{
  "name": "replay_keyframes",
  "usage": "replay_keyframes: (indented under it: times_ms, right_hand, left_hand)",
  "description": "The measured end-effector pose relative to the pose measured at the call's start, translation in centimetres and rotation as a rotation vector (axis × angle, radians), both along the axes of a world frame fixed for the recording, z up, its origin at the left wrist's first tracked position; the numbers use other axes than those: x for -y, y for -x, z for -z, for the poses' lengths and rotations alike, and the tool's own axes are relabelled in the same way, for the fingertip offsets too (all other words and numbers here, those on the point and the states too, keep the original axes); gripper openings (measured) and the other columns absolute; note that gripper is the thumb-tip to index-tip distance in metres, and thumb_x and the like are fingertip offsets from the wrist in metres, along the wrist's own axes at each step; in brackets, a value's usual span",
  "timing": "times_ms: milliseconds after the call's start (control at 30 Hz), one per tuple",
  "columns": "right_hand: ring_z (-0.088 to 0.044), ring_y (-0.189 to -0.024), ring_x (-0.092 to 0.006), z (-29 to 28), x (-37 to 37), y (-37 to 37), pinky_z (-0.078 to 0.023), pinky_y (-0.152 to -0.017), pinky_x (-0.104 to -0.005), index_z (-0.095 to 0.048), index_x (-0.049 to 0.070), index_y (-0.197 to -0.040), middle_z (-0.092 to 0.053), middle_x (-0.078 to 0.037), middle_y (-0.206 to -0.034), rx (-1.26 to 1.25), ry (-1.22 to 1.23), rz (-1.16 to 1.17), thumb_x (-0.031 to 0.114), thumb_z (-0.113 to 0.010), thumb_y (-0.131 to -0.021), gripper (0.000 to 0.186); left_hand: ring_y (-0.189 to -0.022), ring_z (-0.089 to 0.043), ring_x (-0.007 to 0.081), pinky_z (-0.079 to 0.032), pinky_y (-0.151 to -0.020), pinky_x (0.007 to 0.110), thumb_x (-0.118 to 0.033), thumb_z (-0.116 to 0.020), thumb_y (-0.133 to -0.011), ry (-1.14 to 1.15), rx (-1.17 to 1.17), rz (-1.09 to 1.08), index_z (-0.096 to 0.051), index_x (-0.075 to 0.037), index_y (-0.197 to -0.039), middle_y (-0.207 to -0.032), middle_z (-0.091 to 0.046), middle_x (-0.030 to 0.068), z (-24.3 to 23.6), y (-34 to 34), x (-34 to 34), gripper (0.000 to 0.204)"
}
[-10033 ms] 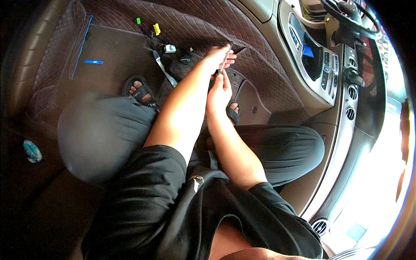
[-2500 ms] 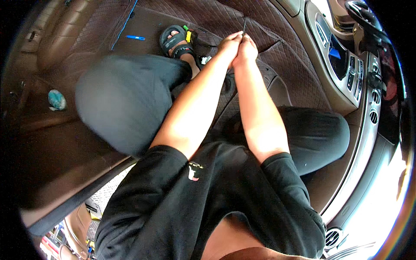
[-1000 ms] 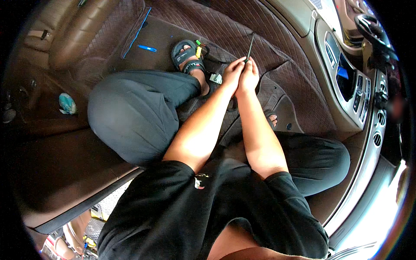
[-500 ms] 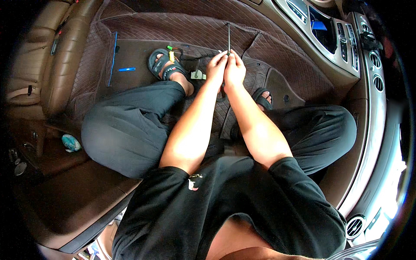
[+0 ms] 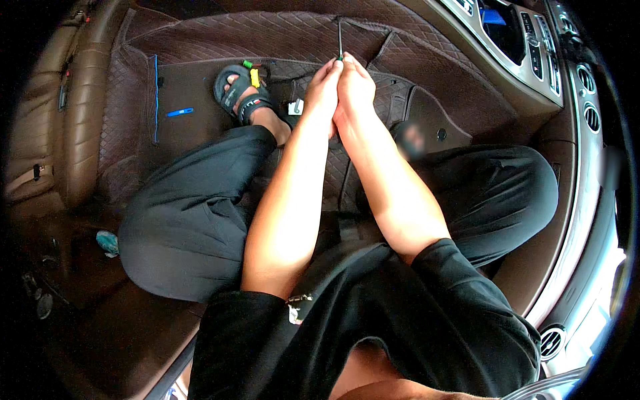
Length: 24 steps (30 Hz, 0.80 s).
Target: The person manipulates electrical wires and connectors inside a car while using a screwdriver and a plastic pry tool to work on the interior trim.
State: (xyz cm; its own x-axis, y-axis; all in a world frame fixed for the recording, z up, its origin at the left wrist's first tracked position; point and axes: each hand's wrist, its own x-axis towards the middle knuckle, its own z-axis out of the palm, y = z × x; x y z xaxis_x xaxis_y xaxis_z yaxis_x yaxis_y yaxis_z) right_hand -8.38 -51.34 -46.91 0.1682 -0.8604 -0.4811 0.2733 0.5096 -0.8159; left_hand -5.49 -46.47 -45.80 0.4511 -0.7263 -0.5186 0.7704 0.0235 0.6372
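Observation:
In front of me, low over the floor of a car, my left hand [image 5: 321, 92] and my right hand [image 5: 355, 88] are pressed together. Both are closed around the handle end of what looks like a screwdriver. Its thin metal shaft [image 5: 340, 39] sticks out past my fingertips, away from me, toward the quilted lining. Most of the handle is hidden inside my hands. Left of them, a small whitish piece [image 5: 295, 107] lies by my sandalled foot [image 5: 243, 93]. A yellow tag-like piece [image 5: 255, 78] and a green piece [image 5: 247, 64] are beside that sandal.
A blue pen-like object [image 5: 180, 112] lies on the brown floor mat [image 5: 193, 83] at left. Brown seats [image 5: 80, 127] border the left side; the centre console [image 5: 520, 47] and dashboard vents [image 5: 592, 119] are at right. A teal crumpled packet [image 5: 107, 243] sits near my left knee.
The whole view has shifted slightly. My hands stay joined on the screwdriver, and my right hand has turned to cover more of its handle.

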Motion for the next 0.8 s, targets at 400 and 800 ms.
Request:
replay_keyframes:
  times_ms: [400,800]
  right_hand:
    - [-0.065,-0.097,-0.0214,-2.0,0.9,-0.5,-0.052,-0.088,-0.0315,-0.064,-0.002,-0.119,-0.068,-0.014,-0.11,0.033,0.012,-0.041,0.014,-0.059,-0.098,0.028]
    - [-0.066,-0.092,-0.0187,2.1,0.6,0.8,-0.052,-0.084,-0.0306,-0.068,-0.001,-0.115,-0.071,-0.011,-0.103,-0.068,0.173,-0.017,0.016,-0.062,-0.098,0.025]
  left_hand:
    - [-0.111,-0.06,0.0223,-0.048,-0.095,0.034,-0.032,-0.055,-0.101,0.014,0.062,-0.097,-0.058,-0.007,-0.133,-0.124,-0.063,0.0099,1.1,-0.1,1.7,0.04]
    - [-0.112,-0.061,0.0212,-0.049,-0.095,0.033,-0.027,-0.051,-0.103,0.024,0.115,-0.089,-0.061,-0.01,-0.13,-0.126,-0.064,0.0092,4.2,1.2,1.6,0.034]
